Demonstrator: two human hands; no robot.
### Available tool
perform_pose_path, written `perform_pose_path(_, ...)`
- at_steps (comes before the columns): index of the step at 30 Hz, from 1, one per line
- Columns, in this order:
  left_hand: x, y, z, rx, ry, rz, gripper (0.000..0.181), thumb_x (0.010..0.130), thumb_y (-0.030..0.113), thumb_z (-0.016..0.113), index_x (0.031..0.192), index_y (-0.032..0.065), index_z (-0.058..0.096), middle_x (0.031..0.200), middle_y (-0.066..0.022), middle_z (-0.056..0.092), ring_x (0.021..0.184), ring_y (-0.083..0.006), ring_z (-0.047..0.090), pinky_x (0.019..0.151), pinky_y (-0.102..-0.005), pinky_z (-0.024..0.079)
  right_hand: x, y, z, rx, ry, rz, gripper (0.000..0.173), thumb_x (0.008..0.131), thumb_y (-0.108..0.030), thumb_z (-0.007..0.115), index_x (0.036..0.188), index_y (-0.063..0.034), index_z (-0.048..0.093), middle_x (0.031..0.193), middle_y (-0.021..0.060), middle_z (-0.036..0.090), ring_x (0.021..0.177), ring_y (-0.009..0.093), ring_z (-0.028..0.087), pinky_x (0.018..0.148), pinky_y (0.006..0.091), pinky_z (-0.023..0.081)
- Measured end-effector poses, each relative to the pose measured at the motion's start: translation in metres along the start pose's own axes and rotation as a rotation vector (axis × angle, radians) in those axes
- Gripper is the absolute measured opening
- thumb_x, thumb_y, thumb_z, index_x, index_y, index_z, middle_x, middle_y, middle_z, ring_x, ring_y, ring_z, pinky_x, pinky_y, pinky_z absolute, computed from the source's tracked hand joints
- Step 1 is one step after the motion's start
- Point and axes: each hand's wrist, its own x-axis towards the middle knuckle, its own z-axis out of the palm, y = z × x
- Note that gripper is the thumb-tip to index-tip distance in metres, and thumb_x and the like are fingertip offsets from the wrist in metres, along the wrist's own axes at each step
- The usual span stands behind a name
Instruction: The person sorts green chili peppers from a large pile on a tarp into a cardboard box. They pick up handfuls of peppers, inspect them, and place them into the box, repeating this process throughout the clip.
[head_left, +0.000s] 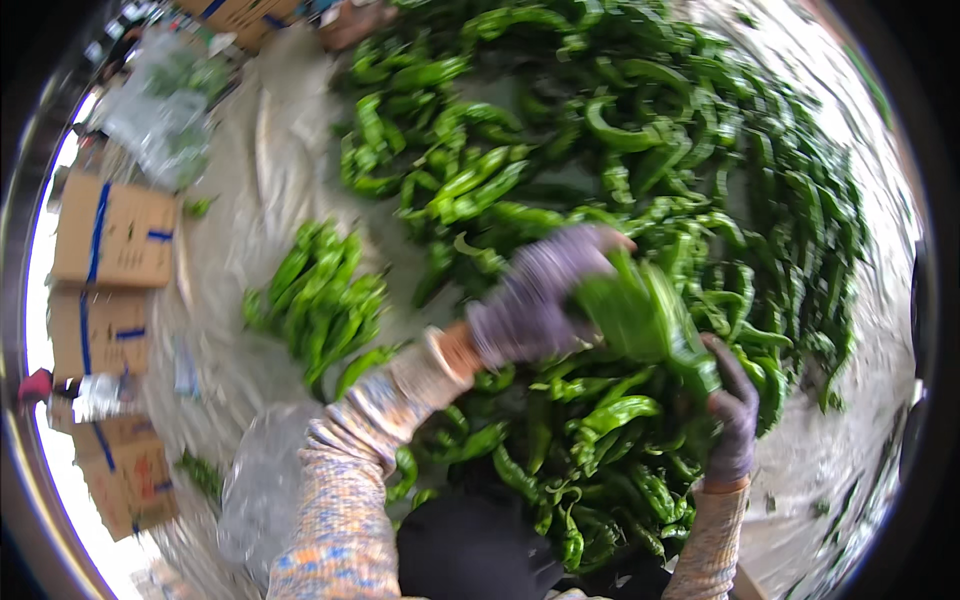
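A blurred bunch of long green peppers (637, 307) is held between my two gloved hands. My left hand (544, 292), in a purple-grey fabric glove, closes around the bunch's left end. On its right end, my right hand (727, 412) in a similar glove grips the peppers from the side. Beneath and around both hands spreads a large heap of green peppers (480, 180). Left of my left forearm lies a smaller pile of lighter green peppers (322, 292), separate from the heap.
Taped cardboard boxes (112, 232) line the left side. A clear plastic bag with green contents (169, 112) lies at the upper left, and another clear plastic bag (262, 480) sits by my left sleeve. Plastic sheeting (240, 195) covers the floor. Another person's hand (356, 22) shows at the top.
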Motion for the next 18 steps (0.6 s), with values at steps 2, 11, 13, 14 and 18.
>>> perform_pose_path(2,-0.032,0.047,0.011,0.188,-0.319,-0.047,0.064,0.064,0.019,0.073,0.123,0.0086,0.052,0.125,-0.016,0.053,0.116,-0.0325,0.05,0.104,-0.0462,0.031,-0.007,0.026,0.03,0.147,-0.178,0.231,0.078,0.067,-0.036,0.068,0.128,0.0072,0.045,0.112,0.0141,0.059,0.092,0.021,0.06,0.081,0.0289,0.049)
perform_pose_path(11,-0.202,0.12,-0.051,0.122,-0.187,-0.682,0.08,0.063,0.019,0.08,0.131,0.002,0.042,0.119,-0.0147,0.058,0.108,-0.0279,0.058,0.094,-0.0363,0.046,-0.032,0.143,0.147,0.605,-0.79,0.897,0.044,0.088,-0.021,0.048,0.125,0.0025,0.048,0.11,0.0134,0.061,0.09,0.021,0.063,0.08,0.0336,0.053)
perform_pose_path(13,-0.207,0.133,-0.062,0.037,-0.241,-0.827,0.083,0.065,0.021,0.08,0.134,0.0017,0.039,0.125,-0.0147,0.054,0.115,-0.0266,0.054,0.099,-0.0351,0.041,-0.026,0.152,0.162,0.334,-0.681,0.904,0.035,0.092,-0.021,0.046,0.118,0.0011,0.054,0.107,0.0116,0.062,0.09,0.02,0.063,0.08,0.0326,0.053)
perform_pose_path(14,-0.209,0.139,-0.068,0.03,-0.268,-0.857,0.085,0.065,0.022,0.08,0.135,0.0023,0.038,0.127,-0.0156,0.052,0.117,-0.027,0.052,0.099,-0.0349,0.041,-0.024,0.152,0.175,0.352,-0.698,0.912,0.035,0.092,-0.023,0.046,0.117,0.0005,0.054,0.108,0.011,0.062,0.091,0.02,0.063,0.082,0.0323,0.052)
perform_pose_path(18,-0.238,0.145,-0.074,0.287,-0.403,-0.791,0.093,0.066,0.033,0.077,0.14,0.0032,0.03,0.127,-0.0194,0.048,0.116,-0.0339,0.048,0.099,-0.0396,0.038,-0.033,0.168,0.216,0.679,-0.642,1.15,0.048,0.091,-0.041,0.049,0.119,-0.0016,0.054,0.108,0.0094,0.063,0.09,0.019,0.062,0.081,0.0302,0.051)
